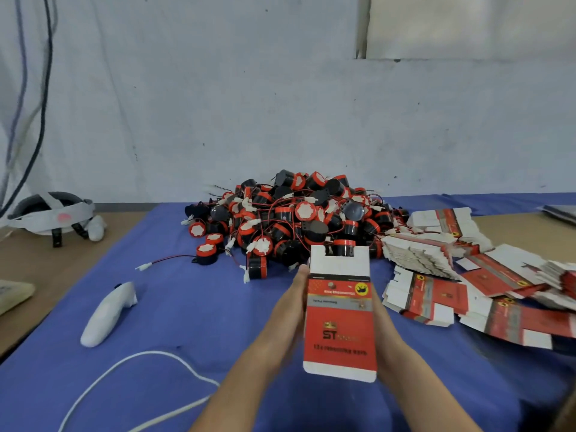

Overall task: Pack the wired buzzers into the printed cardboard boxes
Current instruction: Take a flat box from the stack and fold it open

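A flattened red-and-white printed box [339, 325] is held upright above the blue cloth [193, 310], between my two hands. My left hand [290, 310] grips its left edge, thumb tip near the top corner. My right hand [381, 319] holds the right edge and is mostly hidden behind the card. Beyond the box lies a big pile of black-and-red wired buzzers [290, 219]. One loose buzzer [205, 254] sits apart at the pile's left, its red wire trailing out. Flat printed boxes [436, 254] are heaped to the right.
A white controller [107, 313] lies on the cloth at left, with a white cable [140, 358] curving in front of it. A headset [53, 213] rests on the bare table at far left. A pale wall stands behind the pile.
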The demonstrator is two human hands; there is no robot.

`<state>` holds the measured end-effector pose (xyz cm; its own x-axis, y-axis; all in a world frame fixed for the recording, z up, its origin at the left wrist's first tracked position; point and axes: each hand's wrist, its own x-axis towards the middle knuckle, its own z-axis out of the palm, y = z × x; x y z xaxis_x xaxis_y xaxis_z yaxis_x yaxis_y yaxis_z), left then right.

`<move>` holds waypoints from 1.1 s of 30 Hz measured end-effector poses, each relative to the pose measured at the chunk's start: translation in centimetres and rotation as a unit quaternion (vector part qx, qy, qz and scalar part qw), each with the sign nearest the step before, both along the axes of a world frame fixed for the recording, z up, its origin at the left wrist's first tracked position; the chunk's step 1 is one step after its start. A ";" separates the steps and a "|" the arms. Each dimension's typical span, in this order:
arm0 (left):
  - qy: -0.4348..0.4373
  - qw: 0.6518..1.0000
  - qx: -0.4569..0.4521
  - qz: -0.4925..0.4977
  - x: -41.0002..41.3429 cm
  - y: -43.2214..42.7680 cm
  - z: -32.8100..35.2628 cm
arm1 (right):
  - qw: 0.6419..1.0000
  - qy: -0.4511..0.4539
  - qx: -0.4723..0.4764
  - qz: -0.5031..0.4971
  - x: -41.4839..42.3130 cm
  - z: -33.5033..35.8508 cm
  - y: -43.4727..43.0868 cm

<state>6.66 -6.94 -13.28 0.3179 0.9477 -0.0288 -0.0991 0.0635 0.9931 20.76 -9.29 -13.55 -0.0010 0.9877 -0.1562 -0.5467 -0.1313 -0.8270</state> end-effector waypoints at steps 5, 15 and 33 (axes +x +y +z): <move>-0.044 0.996 -0.074 -0.037 -0.3 -0.3 0.6 | 0.972 -0.217 0.040 -0.079 1.0 -0.9 0.8; -0.070 0.993 -0.070 -0.057 -0.1 -0.7 0.3 | 0.895 -0.413 0.075 -0.152 0.9 -3.7 2.3; 0.002 0.986 0.150 0.074 -0.8 -0.2 -1.6 | 0.943 -0.238 0.225 -0.059 -4.0 -1.8 0.9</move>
<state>5.91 -7.10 -14.89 0.1750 0.9500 0.2586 -0.0809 -0.2479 0.9654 16.76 -8.36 -15.39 0.0771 0.9428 0.3243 -0.0888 0.3304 -0.9396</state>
